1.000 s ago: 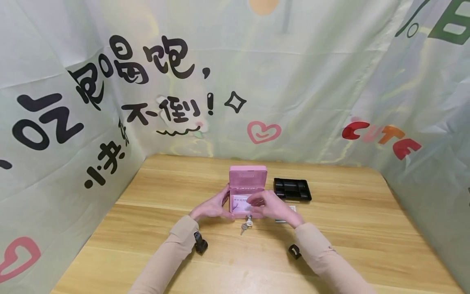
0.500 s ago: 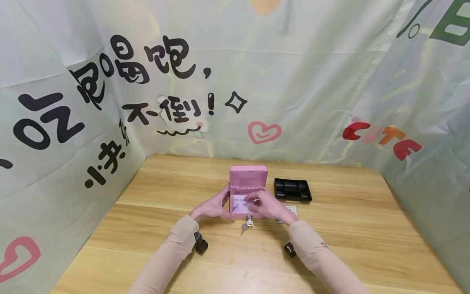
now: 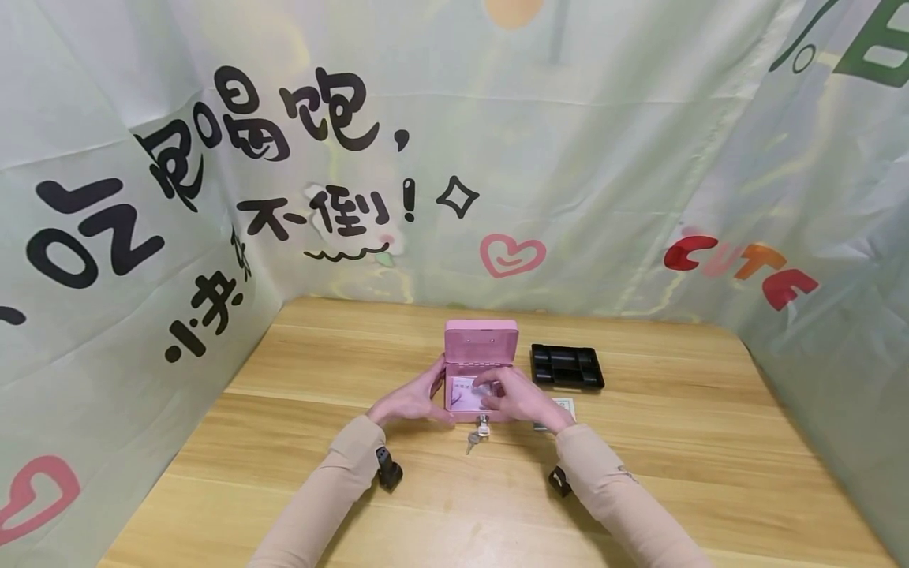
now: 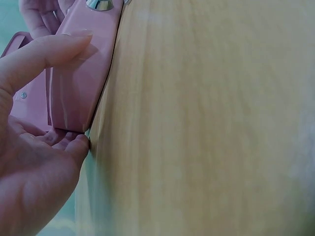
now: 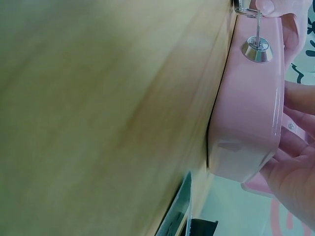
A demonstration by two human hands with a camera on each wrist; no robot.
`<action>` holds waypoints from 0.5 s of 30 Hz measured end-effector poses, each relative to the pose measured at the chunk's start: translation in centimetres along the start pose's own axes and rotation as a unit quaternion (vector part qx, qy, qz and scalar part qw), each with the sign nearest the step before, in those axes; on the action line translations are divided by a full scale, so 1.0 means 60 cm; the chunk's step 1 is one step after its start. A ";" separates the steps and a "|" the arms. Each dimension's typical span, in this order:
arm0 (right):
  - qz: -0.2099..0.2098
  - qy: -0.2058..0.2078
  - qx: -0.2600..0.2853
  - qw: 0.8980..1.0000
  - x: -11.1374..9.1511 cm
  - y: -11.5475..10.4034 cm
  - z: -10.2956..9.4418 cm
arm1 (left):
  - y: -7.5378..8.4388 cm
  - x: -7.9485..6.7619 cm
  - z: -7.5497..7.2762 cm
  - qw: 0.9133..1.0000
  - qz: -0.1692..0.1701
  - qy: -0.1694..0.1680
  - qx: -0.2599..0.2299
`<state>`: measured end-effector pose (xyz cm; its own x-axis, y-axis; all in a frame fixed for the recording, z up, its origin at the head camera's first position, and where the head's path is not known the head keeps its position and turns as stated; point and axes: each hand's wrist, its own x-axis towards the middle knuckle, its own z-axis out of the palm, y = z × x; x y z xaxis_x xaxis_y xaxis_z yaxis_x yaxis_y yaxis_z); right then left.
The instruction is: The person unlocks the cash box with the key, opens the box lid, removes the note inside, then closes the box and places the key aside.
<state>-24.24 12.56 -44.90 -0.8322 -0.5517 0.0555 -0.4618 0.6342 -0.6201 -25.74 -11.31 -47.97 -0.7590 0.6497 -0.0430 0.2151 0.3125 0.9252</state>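
A small pink cash box (image 3: 481, 344) stands with its lid up. My left hand (image 3: 415, 397) grips its left side, the thumb lying along the front wall in the left wrist view, the fingers around the end. Inside the box lies a pale printed paper or card (image 3: 465, 394). My right hand (image 3: 518, 397) reaches over the right rim, its bent fingers on the right part of that paper; the fingertips are partly hidden, and I cannot tell whether they pinch it. A key sits in the front lock (image 5: 258, 48), and a second key (image 3: 473, 440) hangs from it.
Right of the box is a black compartment tray (image 3: 566, 368). Greenish banknotes (image 3: 564, 406) lie in front of it, partly behind my right wrist. The wooden table (image 3: 454, 505) is enclosed by printed cloth walls (image 3: 589, 158) at the back and sides.
My right hand has shifted slightly left, further over the paper in the box, and the banknotes show a little more. The left hand and the box stay in place.
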 end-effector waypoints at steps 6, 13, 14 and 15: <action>0.021 0.010 0.000 1.000 -0.001 -0.001 0.002 | -0.004 0.000 -0.001 1.000 -0.001 0.001 0.002; 0.053 0.026 0.029 0.998 -0.002 -0.004 0.002 | -0.004 0.000 -0.001 1.000 -0.010 0.002 0.008; 0.056 0.030 0.029 0.998 -0.002 -0.005 0.002 | -0.004 0.000 -0.001 1.000 -0.012 0.004 0.012; 0.056 0.033 0.029 0.997 -0.002 -0.005 0.001 | -0.004 0.000 -0.001 1.000 -0.013 0.004 0.013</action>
<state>-23.97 12.42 -44.79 -0.8966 -0.4415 0.0340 -0.3485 0.6562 -0.6693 -25.84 -11.44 -48.14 -0.7699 0.6350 -0.0637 0.2106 0.3471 0.9139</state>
